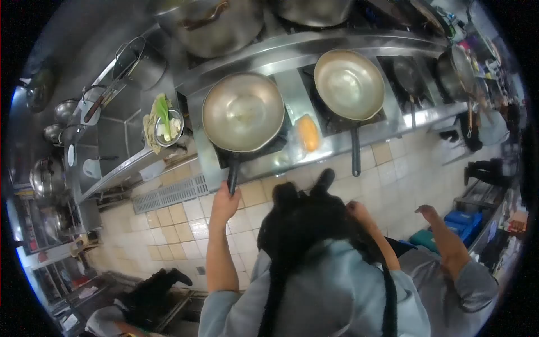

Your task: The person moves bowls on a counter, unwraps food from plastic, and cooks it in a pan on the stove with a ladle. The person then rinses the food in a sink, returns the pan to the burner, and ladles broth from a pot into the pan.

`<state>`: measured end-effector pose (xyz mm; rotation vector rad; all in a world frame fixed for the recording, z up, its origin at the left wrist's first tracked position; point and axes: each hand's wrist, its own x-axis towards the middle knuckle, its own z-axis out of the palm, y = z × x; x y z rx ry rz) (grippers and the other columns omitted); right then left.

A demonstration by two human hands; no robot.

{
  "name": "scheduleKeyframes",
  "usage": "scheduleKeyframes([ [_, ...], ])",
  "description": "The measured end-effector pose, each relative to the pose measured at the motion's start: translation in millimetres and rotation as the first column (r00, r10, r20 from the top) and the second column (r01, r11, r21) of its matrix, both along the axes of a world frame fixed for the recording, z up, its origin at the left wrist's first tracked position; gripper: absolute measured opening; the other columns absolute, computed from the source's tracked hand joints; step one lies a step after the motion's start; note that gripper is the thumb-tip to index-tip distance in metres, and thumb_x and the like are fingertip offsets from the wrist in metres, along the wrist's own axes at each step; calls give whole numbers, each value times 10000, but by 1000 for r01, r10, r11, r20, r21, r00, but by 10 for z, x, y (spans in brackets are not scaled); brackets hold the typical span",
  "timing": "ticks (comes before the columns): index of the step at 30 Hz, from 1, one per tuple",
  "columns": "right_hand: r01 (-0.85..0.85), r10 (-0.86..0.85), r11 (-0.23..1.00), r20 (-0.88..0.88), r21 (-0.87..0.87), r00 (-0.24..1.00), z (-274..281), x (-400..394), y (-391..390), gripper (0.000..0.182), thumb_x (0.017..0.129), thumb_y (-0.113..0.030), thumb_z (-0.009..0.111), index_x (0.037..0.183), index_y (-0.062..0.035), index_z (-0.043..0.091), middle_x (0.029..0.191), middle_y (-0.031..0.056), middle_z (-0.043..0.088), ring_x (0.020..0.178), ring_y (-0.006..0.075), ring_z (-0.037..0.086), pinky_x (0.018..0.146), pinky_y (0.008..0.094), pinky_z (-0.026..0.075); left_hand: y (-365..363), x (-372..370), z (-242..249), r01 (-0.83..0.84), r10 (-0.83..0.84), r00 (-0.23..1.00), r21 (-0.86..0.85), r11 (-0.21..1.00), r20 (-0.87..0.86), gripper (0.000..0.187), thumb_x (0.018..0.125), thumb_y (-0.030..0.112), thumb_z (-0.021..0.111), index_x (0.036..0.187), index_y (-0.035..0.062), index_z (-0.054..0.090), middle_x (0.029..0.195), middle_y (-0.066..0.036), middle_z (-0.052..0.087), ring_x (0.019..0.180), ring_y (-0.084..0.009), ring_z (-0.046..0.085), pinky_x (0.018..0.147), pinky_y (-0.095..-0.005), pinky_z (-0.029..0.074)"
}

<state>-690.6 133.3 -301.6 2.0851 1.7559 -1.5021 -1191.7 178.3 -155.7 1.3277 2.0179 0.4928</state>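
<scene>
My left hand [224, 206] is wrapped round the dark handle of a wide frying pan [244, 112]. That pan sits on the left burner, its inside bare and shiny with a small brownish mark. My right hand [357, 211] is by the side of my black apron [306, 222], fingers curled; I cannot tell what is in them. A second frying pan [351, 84] rests on the burner to the right, its black handle jutting out over the stove's front edge. Between the two pans lies an oblong yellow-orange thing [307, 133] on the steel top.
Big pots [210, 28] stand along the back. Left of the stove, a metal bowl [170, 126] holds a green-and-white vegetable, beside a sink [109, 129]. A co-worker's hand [429, 213] reaches forward at my right. Other people stand at far right and lower left.
</scene>
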Motion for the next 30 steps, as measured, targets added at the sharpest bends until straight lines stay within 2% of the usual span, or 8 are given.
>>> scheduleKeyframes([
  [7,65,-66,997,-28,-38,997,-184,135,-40,275,897,-246,562,984,1,647,962,246,660,949,410,628,812,450,495,90,18,433,-27,16,998,-177,984,-59,430,823,314,699,1091,7,562,828,-207,638,795,-370,632,686,-420,488],
  [13,34,-35,999,18,30,999,-76,136,-41,245,889,-226,571,967,-4,643,960,231,666,947,404,630,805,442,498,103,220,561,20,74,981,473,881,-180,369,873,203,667,1187,31,578,928,-157,679,828,-296,656,715,-357,520],
  [16,22,-24,998,34,57,999,4,94,-27,264,887,-242,567,964,0,639,949,233,663,936,408,628,807,448,495,-148,363,648,15,-38,979,116,993,200,237,945,201,610,1083,10,635,831,-69,650,740,-104,604,684,-265,502],
  [21,19,-23,997,50,70,998,64,-62,-23,288,895,-262,533,952,0,639,948,247,654,927,420,621,806,470,490,-1228,-25,-781,301,-78,827,-320,899,557,182,918,180,600,973,14,654,768,-46,643,663,-132,584,607,-293,484],
  [22,37,-41,997,48,75,998,32,-66,-6,288,895,-262,533,952,0,639,948,247,654,927,420,621,806,470,490,-1597,-149,-1195,243,32,854,-453,858,519,170,904,167,597,959,16,655,761,-83,658,660,-147,611,600,-297,495],
  [25,9,-17,997,107,79,994,-104,-124,-111,296,893,-265,527,949,4,636,949,254,649,934,423,617,808,481,488,-2622,-513,-2052,428,-558,829,-685,589,38,188,859,188,559,957,96,690,834,-137,694,752,-245,665,671,-344,529],
  [27,14,-25,993,90,113,996,-84,-130,-75,309,893,-274,526,956,10,632,943,259,646,928,425,616,813,481,489,-2803,-413,-1898,268,-230,963,-550,791,139,167,855,151,572,955,85,687,837,-123,692,750,-210,659,659,-319,524],
  [30,37,-40,999,97,36,994,-78,-158,-45,308,900,-271,519,962,10,630,952,259,647,921,426,619,814,481,491,-2480,-257,-1618,53,109,838,-278,959,535,141,850,95,591,952,69,684,842,-102,689,748,-158,650,642,-281,516],
])
